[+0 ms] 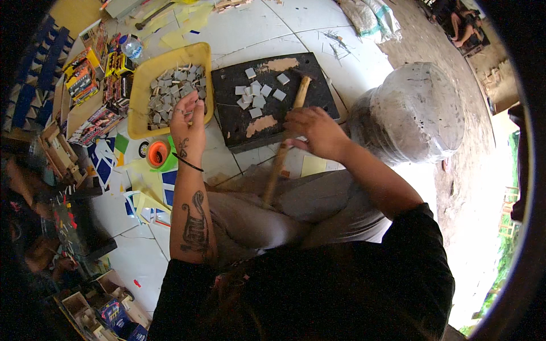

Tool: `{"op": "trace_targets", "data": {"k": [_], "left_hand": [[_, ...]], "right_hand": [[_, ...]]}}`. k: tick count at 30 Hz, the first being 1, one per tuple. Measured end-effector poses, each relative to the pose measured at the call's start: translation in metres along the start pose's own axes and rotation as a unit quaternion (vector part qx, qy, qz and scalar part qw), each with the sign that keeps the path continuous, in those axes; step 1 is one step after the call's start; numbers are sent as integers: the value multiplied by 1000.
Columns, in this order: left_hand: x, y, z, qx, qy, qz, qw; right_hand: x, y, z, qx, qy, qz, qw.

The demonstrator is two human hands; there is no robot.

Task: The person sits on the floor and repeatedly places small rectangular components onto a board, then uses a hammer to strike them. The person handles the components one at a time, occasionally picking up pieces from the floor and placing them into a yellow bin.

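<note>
My left hand [189,122] is over the near right part of a yellow plastic basin [140,94]. Its fingers are curled toward the thumb, and whatever they pinch is hidden. Inside the basin lies a heap of small grey square pieces [166,91], with thin sticks or nails among them. My right hand [311,129] is closed around the wooden handle of a hammer [302,94]. The hammer's head rests at the far right of a black block [226,94], and its handle slants back toward my lap. Several loose grey squares [257,102] are scattered on the block's worn top.
A large plastic-wrapped bundle [409,113] stands right of the block. Left of the basin are colourful boxes [85,77] and a water bottle [131,47]. An orange tape roll [158,153] and paper scraps [149,207] lie nearer. Loose nails [335,45] lie beyond the block.
</note>
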State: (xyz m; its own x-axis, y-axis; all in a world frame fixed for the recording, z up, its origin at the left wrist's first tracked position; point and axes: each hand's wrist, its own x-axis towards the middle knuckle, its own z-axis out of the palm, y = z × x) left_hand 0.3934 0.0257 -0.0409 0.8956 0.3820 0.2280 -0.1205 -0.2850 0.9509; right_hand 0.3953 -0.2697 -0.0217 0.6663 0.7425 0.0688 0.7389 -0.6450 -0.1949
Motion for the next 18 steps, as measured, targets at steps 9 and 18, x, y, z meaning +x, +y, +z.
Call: {"op": "trace_targets", "data": {"k": [9, 18], "left_hand": [[-9, 11, 5, -3, -30, 13, 999], [-6, 5, 3, 8, -34, 6, 999]], "right_hand": [[20, 30, -5, 21, 122, 180, 976], [89, 45, 1, -385, -57, 162, 907]]}}
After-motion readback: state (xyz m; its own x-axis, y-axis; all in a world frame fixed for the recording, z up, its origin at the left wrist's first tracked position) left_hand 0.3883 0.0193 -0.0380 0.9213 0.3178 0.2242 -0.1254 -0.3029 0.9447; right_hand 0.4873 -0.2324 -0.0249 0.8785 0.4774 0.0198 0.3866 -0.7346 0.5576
